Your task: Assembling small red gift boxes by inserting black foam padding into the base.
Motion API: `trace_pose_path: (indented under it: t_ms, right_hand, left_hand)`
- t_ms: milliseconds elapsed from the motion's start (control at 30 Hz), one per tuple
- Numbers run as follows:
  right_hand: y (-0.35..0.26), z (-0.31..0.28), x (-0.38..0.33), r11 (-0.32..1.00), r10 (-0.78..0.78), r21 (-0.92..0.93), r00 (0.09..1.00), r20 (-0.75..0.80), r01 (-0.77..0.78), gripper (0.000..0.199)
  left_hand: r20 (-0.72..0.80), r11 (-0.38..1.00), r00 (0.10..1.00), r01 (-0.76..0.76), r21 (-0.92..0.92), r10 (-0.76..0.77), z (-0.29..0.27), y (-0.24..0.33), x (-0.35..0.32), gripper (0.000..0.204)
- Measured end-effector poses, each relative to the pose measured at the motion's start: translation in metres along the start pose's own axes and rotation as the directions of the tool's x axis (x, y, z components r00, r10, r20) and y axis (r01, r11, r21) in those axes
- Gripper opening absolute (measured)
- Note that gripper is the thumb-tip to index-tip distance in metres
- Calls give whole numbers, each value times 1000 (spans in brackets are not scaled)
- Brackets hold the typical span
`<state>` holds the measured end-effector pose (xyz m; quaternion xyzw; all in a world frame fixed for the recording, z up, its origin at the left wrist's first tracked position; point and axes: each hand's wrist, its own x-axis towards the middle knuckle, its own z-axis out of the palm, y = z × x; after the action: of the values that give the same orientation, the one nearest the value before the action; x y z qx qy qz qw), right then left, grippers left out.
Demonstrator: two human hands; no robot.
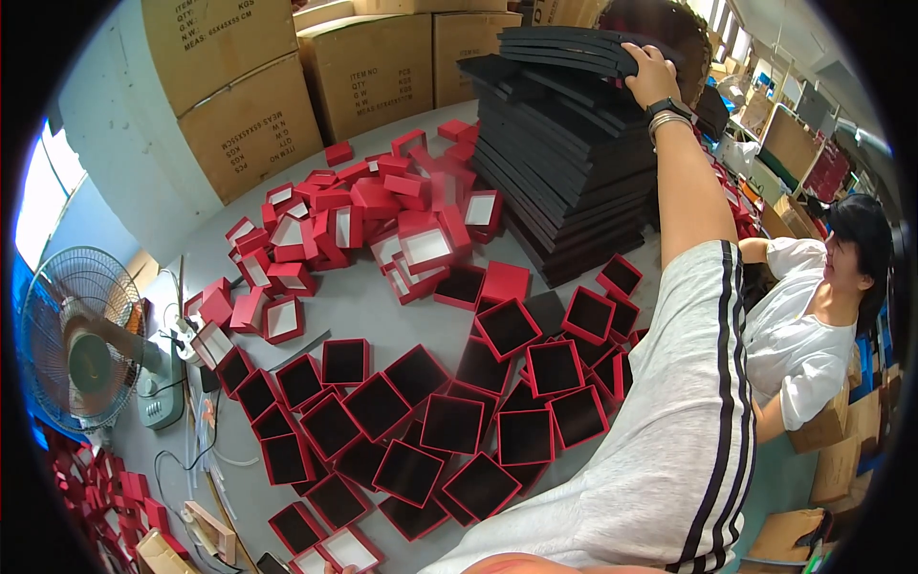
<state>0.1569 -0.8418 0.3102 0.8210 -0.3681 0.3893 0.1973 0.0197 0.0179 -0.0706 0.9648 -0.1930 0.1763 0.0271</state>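
Observation:
My right arm reaches far out to a tall stack of black foam sheets (564, 163). At the top of it my right hand (653, 75) is closed on the edge of the uppermost black foam sheets (564, 50), fingers curled over them. Only a few fingertips of my left hand (338, 568) show at the lower edge, against a small red box (350, 549) with a white inside; the rest is out of view. Beyond it lie many open red boxes with black insides (451, 424), some overlapping. Farther off is a heap of red boxes with white insides (424, 247).
Cardboard cartons (368, 77) line the grey table's (363, 311) far side. A fan (81, 340) stands at the left, with cables beside it. More red boxes (115, 497) lie at lower left. Another person (803, 316) in a white shirt is at the right.

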Motion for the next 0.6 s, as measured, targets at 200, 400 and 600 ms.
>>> trace_pose_path:
  t_ms: [200, 400, 600]
  right_hand:
    - [5, -18, -3, 992, -68, -108, 996, -56, 62, 59]
    - [13, -41, -3, 990, -79, -122, 992, -101, 66, 60]
    - [23, -74, -11, 992, -114, -80, 978, -175, 102, 60]
  left_hand:
    - [-17, 999, 1000, 21, -46, -22, -3, 2, 0, 36]
    - [-17, 998, 1000, 19, -66, -21, 3, -4, -5, 37]
    - [-67, 997, 998, 9, -79, -14, -9, 3, 4, 39]
